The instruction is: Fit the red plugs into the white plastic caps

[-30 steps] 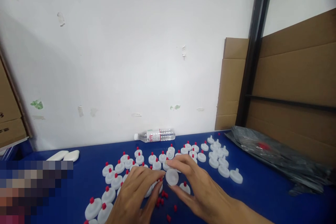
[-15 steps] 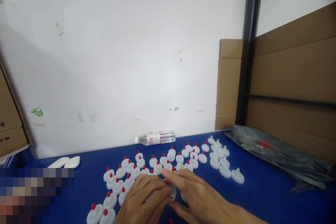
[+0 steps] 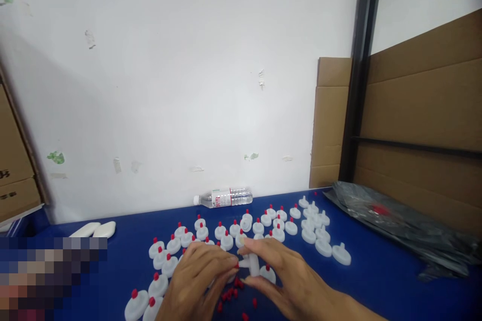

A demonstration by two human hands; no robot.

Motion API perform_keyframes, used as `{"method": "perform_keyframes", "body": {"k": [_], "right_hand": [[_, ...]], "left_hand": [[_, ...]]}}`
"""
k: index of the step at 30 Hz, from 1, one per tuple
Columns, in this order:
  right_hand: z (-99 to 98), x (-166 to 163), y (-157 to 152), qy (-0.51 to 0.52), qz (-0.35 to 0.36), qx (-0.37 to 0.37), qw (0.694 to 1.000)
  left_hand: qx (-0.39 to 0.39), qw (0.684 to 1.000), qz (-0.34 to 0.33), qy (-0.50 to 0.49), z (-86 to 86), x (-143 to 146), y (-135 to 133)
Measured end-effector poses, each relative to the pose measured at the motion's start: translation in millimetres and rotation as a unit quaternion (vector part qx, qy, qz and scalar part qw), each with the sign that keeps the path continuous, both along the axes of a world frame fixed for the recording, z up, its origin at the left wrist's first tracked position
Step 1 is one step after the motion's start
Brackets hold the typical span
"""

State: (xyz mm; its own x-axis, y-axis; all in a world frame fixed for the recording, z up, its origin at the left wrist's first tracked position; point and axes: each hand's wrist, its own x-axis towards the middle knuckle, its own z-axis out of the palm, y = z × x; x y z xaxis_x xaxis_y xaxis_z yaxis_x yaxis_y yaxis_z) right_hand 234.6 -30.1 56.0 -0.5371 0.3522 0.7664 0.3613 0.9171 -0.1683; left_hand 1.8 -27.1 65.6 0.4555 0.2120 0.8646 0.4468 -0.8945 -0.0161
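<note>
Between its thumb and fingers, my right hand grips a white nozzle lid by its disc, tipped on its side with the spout pointing left. My left hand pinches a small red tip cap at the spout's end; whether it is seated there I cannot tell. Loose red tip caps lie on the blue table below my hands. White lids with red tips stand around and beyond both hands. Several lids with bare spouts stand farther right.
A clear plastic bottle lies on its side against the wall. Two white rounded objects rest at the back left. A dark plastic bag with something red in it lies right. Cardboard and a black post border the right side.
My hands have drawn slightly apart, bringing the white lid and the red tip cap into view between them. Loose red caps beneath now show. The view has shifted slightly.
</note>
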Motion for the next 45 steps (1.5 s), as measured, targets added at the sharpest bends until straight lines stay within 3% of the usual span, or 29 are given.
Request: {"method": "perform_keyframes", "body": {"k": [4,11,16,21,26,30,33,36,39,42,45], "right_hand": [[0.7,0,0,-0.001,-0.008,0.020,1.000],[8.8,-7,-6,-0.013,0.012,0.102,0.995],[17.9,-6,-7,-0.051,-0.022,0.143,0.988],[24.6,10,8,-0.061,-0.039,0.062,0.995],[31.6,38,32,-0.004,-0.109,-0.049,0.993],[42.9,56,40,-0.044,-0.225,-0.109,0.967],[49.9,66,42,-0.106,-0.308,-0.166,0.931],[52.6,74,41,-0.183,-0.323,-0.241,0.897],[51.8,78,40,-0.217,-0.307,-0.276,0.885],[52.4,80,41,-0.234,-0.314,-0.282,0.876],[55.5,85,45,-0.230,-0.378,-0.250,0.861]], "left_hand": [[0.021,0.998,0.047,0.045,-2.5,-2,4],[0.005,0.996,0.018,0.093,-4.1,1,-3],[-0.019,0.993,0.021,0.112,2.2,3,-6],[-0.007,0.995,0.054,0.087,1.3,6,-7],[-0.046,0.986,0.040,0.152,-7.6,3,-7],[-0.039,0.979,0.016,0.200,-7.2,2,-6],[-0.038,0.974,0.014,0.224,-3.3,0,-7],[-0.050,0.967,0.025,0.250,-2.1,-2,-7],[-0.053,0.966,0.019,0.251,-7.9,-1,-4],[-0.050,0.975,0.010,0.217,-18.5,3,0],[-0.046,0.981,0.000,0.189,-26.1,6,2]]}}
